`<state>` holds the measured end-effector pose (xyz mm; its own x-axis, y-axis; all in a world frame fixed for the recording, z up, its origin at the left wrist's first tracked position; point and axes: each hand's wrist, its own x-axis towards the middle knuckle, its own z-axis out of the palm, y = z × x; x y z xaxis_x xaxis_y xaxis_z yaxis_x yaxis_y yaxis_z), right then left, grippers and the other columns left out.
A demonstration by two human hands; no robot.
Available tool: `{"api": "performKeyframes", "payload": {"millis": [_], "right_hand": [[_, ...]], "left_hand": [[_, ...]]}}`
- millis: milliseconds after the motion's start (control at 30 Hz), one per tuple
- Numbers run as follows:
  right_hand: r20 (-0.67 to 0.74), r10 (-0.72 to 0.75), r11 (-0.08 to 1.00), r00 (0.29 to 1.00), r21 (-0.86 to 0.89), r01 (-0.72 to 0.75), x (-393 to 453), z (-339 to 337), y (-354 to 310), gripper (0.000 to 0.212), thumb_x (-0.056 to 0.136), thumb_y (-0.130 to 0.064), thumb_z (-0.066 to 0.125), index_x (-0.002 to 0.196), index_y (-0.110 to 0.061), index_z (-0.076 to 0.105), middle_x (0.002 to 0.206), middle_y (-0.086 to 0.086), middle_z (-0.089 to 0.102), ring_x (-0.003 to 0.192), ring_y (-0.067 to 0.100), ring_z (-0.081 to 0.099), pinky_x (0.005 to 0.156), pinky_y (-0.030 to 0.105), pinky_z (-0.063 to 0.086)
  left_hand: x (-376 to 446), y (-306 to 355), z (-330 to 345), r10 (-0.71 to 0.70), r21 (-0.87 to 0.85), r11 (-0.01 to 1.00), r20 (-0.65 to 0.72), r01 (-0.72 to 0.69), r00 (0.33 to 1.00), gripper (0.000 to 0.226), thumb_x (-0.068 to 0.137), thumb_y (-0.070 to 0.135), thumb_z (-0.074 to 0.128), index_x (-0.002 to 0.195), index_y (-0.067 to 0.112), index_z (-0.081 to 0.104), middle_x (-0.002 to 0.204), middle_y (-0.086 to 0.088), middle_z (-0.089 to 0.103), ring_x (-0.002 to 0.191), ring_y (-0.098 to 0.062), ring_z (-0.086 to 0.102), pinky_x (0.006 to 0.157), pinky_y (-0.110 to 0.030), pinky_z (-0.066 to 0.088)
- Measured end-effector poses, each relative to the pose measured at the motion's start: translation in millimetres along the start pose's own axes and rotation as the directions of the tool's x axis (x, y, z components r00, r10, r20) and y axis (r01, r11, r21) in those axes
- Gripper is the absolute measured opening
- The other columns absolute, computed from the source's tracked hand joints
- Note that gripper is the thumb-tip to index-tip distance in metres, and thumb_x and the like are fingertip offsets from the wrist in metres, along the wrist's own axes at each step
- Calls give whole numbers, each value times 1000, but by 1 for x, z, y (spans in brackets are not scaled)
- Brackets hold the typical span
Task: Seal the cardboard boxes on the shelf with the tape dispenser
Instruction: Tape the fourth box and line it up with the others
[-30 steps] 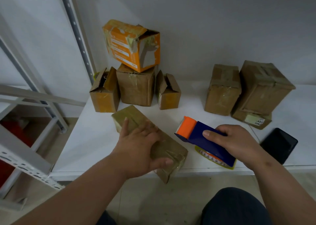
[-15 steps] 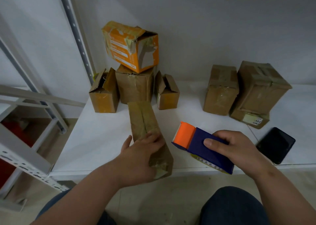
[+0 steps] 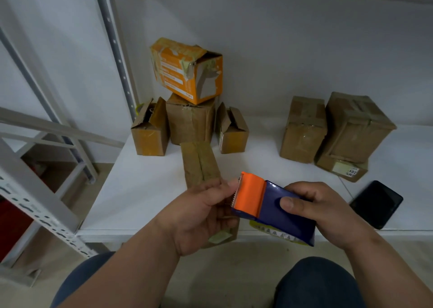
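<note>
Both hands now meet at the tape dispenser [image 3: 271,210]: right hand [image 3: 321,211] grasps its body, while left hand [image 3: 199,216] has left the long box [image 3: 199,164] at frame centre and its fingers [image 3: 225,188] pinch at the toothed edge, likely freeing tape.

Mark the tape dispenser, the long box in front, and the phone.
tape dispenser [image 3: 276,210], head view, on its blue body.
long box [image 3: 199,161], head view, on its top by the centre seam.
phone [image 3: 377,203], head view, middle of its dark screen.
</note>
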<state>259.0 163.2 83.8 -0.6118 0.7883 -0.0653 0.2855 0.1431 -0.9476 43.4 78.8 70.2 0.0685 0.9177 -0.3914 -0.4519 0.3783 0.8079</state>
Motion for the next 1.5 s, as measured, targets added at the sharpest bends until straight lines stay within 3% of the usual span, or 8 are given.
{"api": "performKeyframes", "payload": {"millis": [100,267,533,800,1033,1267,1400,1500], "right_hand": [[16,5,1000,1000,12,-5,-2,3,-1,67,48,-76,75,79,-16,73,72,9,70,61,16,63,56,21,45],[31,5,1000,1000,-8,-5,-3,5,-3,68,46,-79,74,80,-20,73,75,9,71,63,15,65,56,20,46],[47,24,971,999,-239,-12,-5,5,-11,47,56,-66,64,74,-24,71,71,-1,71,61,8,65,55,16,45],[71,32,923,997,-385,-2,0,9,-11,30,74,-58,66,82,-29,67,77,-14,70,67,4,65,56,15,45],[160,-1,903,987,-423,69,9,6,-24,33,70,-58,64,83,-28,68,75,-14,70,64,2,64,56,14,46],[164,58,882,985,-471,26,12,-24,-26,49,67,-69,67,80,-22,73,76,1,73,68,14,69,61,24,50],[147,156,871,977,-486,-66,16,-42,-24,65,47,-84,64,79,-28,73,77,-2,73,68,12,69,61,24,50],[152,214,818,965,-568,-92,28,-45,-29,56,61,-74,66,81,-22,72,74,-2,72,66,10,68,60,23,48]], "left_hand": [[-3,-2,-1,-23,-131,991,33,27,999,58,75,30,70,127,8,57,97,-11,63,76,-19,62,64,-29,50],[-7,-3,-4,-48,-204,978,30,53,998,20,80,21,62,98,12,66,84,-9,66,69,-19,63,61,-31,53],[-7,-10,-6,127,370,928,-232,-33,964,17,99,21,53,96,12,68,83,-7,67,77,-17,63,65,-25,53],[-10,-11,-7,372,640,765,-348,-73,860,15,97,16,56,85,20,65,77,-2,69,66,-13,66,56,-19,51],[-16,0,-17,414,660,742,-317,-115,853,13,95,17,59,85,14,67,80,-9,70,76,-26,68,72,-39,60],[-25,20,-51,375,456,877,-453,-152,809,8,92,10,62,86,6,67,72,-8,56,66,-21,55,60,-27,53],[-25,13,-65,307,384,917,-498,-112,811,9,90,11,65,86,3,67,70,-8,56,66,-21,53,57,-27,51],[-20,-1,-61,252,323,942,-515,-87,819,9,89,9,66,82,4,68,67,-8,56,62,-19,52,54,-26,51]]}}
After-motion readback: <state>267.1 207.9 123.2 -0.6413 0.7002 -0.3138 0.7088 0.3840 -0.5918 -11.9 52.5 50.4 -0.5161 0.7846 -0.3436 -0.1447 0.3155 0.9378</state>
